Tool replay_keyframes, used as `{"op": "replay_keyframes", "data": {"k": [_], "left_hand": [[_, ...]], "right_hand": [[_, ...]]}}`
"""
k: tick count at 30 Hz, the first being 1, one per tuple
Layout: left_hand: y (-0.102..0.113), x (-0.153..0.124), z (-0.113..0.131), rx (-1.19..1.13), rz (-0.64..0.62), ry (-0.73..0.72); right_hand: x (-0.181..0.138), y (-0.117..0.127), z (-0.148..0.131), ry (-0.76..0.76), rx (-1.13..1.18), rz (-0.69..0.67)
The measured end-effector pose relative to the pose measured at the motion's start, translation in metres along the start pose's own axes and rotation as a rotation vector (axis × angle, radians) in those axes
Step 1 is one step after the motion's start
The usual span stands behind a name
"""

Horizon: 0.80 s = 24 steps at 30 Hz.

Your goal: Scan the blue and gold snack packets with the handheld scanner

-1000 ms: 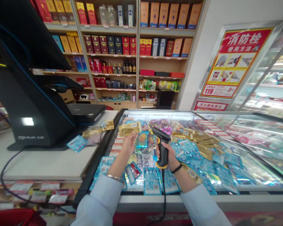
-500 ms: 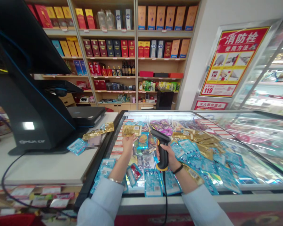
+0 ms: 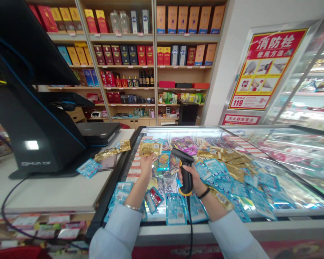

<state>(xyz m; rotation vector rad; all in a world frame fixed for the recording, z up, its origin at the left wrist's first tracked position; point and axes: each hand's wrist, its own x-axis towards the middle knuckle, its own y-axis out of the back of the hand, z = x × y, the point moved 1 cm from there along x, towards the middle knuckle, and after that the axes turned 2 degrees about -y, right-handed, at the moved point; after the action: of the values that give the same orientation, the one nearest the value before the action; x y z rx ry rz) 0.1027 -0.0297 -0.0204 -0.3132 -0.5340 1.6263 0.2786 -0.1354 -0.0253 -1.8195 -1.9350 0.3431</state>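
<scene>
My left hand (image 3: 147, 164) pinches the lower edge of a gold packet (image 3: 148, 148), whose barcode label faces up at its right end. My right hand (image 3: 191, 176) is wrapped round the handle of a black barcode scanner (image 3: 187, 178) with yellow trim. The scanner's head points left, toward the gold packet, and a cable hangs down from its grip. Under both hands is the glass top of a freezer (image 3: 162, 212). Blue packets (image 3: 176, 208) lie on it close to my wrists, and a heap of gold packets (image 3: 233, 158) lies to the right.
On the left counter (image 3: 56, 194) stands a black checkout terminal (image 3: 43, 136); a blue packet (image 3: 88, 168) and gold packets (image 3: 124, 145) lie beside it. More blue packets (image 3: 237, 187) cover the freezer's right part. Shelves (image 3: 124, 66) of boxes and bottles line the back wall.
Almost nothing differs. My left hand and the gold packet stay in place, and the scanner in my right hand has shifted very slightly left.
</scene>
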Motion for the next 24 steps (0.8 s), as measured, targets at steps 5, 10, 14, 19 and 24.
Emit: {"op": "replay_keyframes", "data": {"k": [5, 10, 14, 19, 24], "left_hand": [[-0.0007, -0.0020, 0.0025, -0.036, -0.018, 0.020], [-0.0022, -0.0011, 0.0026, -0.051, -0.020, 0.013], [-0.0019, 0.0004, 0.0011, -0.033, -0.011, 0.020], [0.0005, 0.0013, -0.0007, -0.004, -0.015, 0.003], [-0.0008, 0.0016, 0.0010, -0.006, -0.050, 0.015]], "right_hand": [[0.0004, -0.0005, 0.0001, -0.014, -0.004, 0.014], [0.0000, -0.0011, 0.0020, -0.032, -0.009, 0.018], [-0.0001, -0.0005, 0.0042, -0.045, -0.003, -0.013], [0.0010, 0.0026, 0.0063, -0.039, -0.008, 0.007], [0.0051, 0.0048, 0.0085, -0.032, -0.006, 0.024]]}}
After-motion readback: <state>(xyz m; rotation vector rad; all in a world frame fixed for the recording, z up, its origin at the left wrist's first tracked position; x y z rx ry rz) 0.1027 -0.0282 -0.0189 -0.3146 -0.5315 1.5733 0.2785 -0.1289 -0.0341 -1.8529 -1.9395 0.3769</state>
